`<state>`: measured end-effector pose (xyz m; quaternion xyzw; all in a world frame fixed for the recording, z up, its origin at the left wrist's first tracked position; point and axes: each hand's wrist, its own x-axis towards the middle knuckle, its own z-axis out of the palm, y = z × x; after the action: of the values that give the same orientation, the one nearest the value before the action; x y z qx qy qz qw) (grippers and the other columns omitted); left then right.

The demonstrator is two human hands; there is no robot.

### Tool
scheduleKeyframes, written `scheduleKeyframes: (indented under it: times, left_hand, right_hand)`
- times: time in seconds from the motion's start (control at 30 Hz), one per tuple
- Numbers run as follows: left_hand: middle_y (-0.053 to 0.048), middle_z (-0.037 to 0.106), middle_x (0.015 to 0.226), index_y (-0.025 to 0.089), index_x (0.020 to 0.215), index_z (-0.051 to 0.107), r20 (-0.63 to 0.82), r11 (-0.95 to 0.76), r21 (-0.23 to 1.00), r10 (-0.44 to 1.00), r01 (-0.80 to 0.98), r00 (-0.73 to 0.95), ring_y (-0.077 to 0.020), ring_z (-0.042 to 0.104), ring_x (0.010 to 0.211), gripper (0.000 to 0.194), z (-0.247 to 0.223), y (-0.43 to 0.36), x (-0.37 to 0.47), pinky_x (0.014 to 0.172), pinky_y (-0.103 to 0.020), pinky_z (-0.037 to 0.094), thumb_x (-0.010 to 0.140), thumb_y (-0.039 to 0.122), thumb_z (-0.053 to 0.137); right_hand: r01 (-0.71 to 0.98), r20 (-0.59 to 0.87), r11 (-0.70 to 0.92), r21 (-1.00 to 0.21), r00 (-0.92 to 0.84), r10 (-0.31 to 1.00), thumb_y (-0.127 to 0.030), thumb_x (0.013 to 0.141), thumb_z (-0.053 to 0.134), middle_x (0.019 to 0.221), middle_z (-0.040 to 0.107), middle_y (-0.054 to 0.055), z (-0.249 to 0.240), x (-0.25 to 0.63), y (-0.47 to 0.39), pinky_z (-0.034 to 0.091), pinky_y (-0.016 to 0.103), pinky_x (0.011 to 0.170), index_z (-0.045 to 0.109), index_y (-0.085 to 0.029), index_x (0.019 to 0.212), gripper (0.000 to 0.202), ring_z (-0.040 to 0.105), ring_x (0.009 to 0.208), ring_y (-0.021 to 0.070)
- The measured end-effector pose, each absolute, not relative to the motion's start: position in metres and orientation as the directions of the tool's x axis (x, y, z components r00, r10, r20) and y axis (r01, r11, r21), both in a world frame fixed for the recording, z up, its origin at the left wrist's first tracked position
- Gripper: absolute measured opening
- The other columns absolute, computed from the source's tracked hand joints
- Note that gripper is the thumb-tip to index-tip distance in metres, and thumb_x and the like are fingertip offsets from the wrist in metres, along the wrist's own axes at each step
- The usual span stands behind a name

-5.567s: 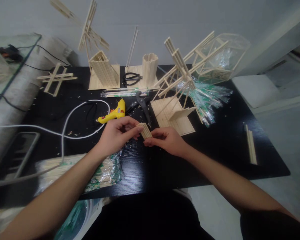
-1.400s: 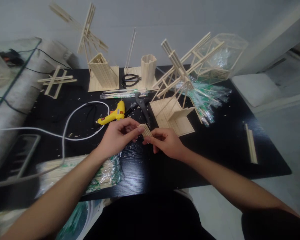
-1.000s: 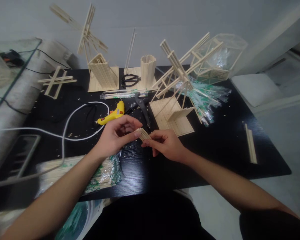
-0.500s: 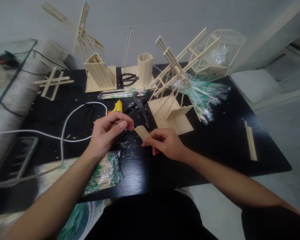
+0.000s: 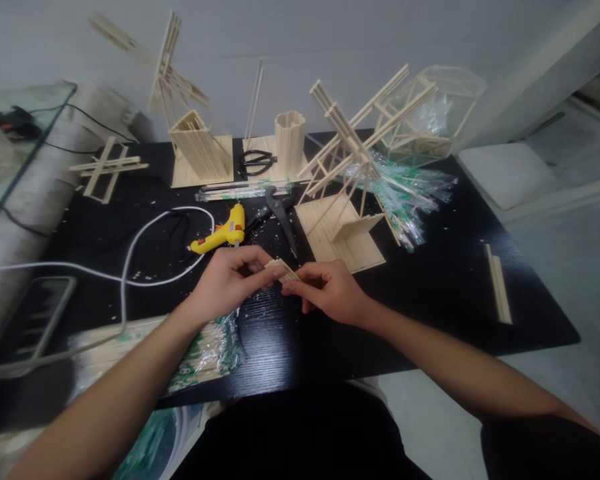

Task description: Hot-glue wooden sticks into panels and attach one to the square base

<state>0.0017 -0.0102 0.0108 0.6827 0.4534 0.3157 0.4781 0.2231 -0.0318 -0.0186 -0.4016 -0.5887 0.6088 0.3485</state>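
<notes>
Between my two hands is a small panel of short wooden sticks [image 5: 284,269] lying side by side. My right hand [image 5: 330,291] pinches its right end between thumb and fingers. At its left end, the thumb and fingers of my left hand [image 5: 235,279] are closed on it. Just beyond my left hand lies a yellow glue gun [image 5: 224,230]. Dark-handled cutters [image 5: 280,217] rest right of the glue gun. Behind my right hand stands a stick model [image 5: 337,233] with a square base, thin legs and crossed blades.
Wrapped sticks [image 5: 205,357] lie under my left forearm. A white cord [image 5: 125,280] loops across the black table [image 5: 405,313]. At the back stand a slanted stick tower [image 5: 200,150] and a round one [image 5: 290,143]. Loose sticks [image 5: 499,283] lie at the right.
My left hand has come down and right, off the glue gun's area, and closed on the left end of the stick panel. My right hand keeps its grip.
</notes>
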Motion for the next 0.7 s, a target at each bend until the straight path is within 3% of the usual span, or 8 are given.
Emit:
scheduleKeyframes:
  times: [0.37,0.5,0.7]
  left_hand:
    - [-0.003,0.073,0.066,0.017,0.085,0.078,0.04,-0.178,0.915,0.933,0.362,0.358,-0.0107,0.061,0.054,0.026,0.0059,-0.0084,0.0019,0.049,-0.019,0.044,0.09,0.042,0.075]
    - [-0.001,0.07,0.065,0.016,0.081,0.074,0.048,-0.193,0.909,0.929,0.37,0.367,-0.0095,0.06,0.055,0.027,0.0047,-0.0084,0.0008,0.049,-0.018,0.043,0.093,0.04,0.073]
    - [-0.001,0.069,0.065,0.016,0.08,0.073,0.059,-0.204,0.907,0.928,0.369,0.368,-0.0103,0.06,0.058,0.03,0.0065,-0.0092,0.0004,0.053,-0.02,0.045,0.094,0.042,0.071]
  right_hand:
    - [0.102,-0.074,-0.039,-0.994,-0.367,0.927,-0.054,0.087,0.08,0.065,0.071,0.001,-0.0218,0.2228,-0.0305,0.045,0.023,0.048,0.078,-0.017,0.082,0.037,0.063,0.048,0.0103]
    - [0.102,-0.058,-0.021,-0.995,-0.373,0.926,-0.054,0.087,0.079,0.064,0.071,0.0,-0.0216,0.2232,-0.0302,0.045,0.022,0.047,0.078,-0.017,0.08,0.038,0.063,0.047,0.0102]
    - [0.068,-0.057,-0.032,-0.997,-0.4,0.915,-0.048,0.09,0.077,0.08,0.079,0.005,-0.0246,0.224,-0.0285,0.048,0.021,0.049,0.078,-0.016,0.085,0.032,0.065,0.05,0.0094]
